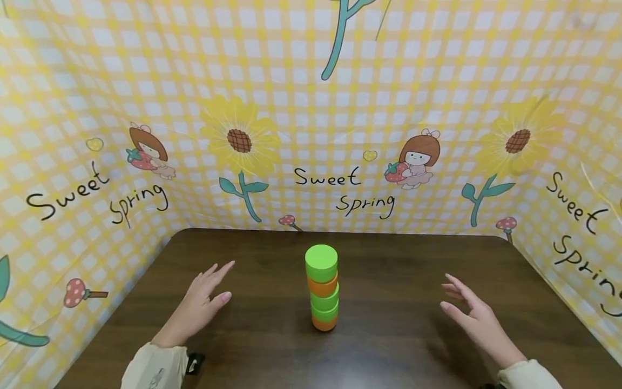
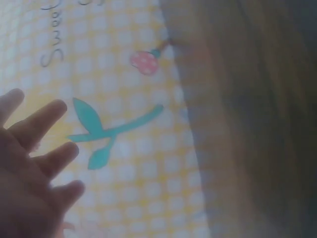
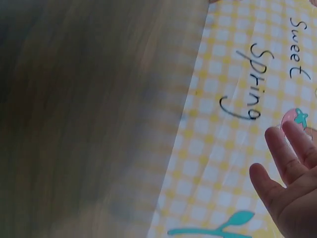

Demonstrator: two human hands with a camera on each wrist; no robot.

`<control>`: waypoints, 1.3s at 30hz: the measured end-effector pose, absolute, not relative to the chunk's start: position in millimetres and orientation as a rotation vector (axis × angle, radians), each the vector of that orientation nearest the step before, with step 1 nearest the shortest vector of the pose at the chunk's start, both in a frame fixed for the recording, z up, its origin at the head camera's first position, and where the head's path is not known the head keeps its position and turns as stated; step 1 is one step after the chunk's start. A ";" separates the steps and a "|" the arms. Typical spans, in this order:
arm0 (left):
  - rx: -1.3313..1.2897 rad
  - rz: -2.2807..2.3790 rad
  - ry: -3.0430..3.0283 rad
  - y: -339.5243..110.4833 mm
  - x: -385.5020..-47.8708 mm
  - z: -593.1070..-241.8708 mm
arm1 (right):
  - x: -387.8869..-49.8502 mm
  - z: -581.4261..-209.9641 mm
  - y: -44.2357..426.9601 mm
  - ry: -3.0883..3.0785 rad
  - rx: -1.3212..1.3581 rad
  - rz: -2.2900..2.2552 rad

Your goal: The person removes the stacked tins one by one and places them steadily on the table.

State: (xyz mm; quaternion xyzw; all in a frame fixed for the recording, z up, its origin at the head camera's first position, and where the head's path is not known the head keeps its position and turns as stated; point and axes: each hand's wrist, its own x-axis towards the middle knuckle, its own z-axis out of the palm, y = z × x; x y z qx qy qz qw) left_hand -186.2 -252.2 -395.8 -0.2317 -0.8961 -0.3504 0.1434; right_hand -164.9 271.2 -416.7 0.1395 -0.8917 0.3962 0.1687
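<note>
A tower of round green and orange blocks (image 1: 323,289) stands upright near the middle of the table, a green block on top and an orange one at the bottom. Its layers sit slightly off line with each other. To the left of the tower, my left hand (image 1: 196,302) is held with fingers extended and nothing in it. On the other side, my right hand (image 1: 478,321) also has its fingers extended and holds nothing. Both hands are well apart from the blocks. Neither wrist view has the tower in it; they show only fingers, cloth and table.
The dark brown wooden table (image 1: 413,270) has rounded far corners. A yellow-and-white checked cloth (image 1: 301,113) printed with flowers and lettering hangs along its back and both sides. A black band (image 1: 195,363) is at the left cuff.
</note>
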 end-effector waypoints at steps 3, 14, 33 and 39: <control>-0.673 -1.142 -2.564 -243.5 -190.0 -391.1 | -168.4 -418.7 262.2 -2.510 0.411 1.208; -0.827 -1.360 -2.451 -212.1 -204.6 -375.9 | -180.8 -424.7 220.9 -2.461 0.547 1.405; -0.858 -1.439 -2.350 -163.1 -211.6 -360.3 | -218.9 -405.8 131.1 -2.594 0.857 1.645; -0.902 -1.494 -2.353 -143.3 -218.2 -358.6 | -220.3 -399.7 119.7 -2.616 0.839 1.680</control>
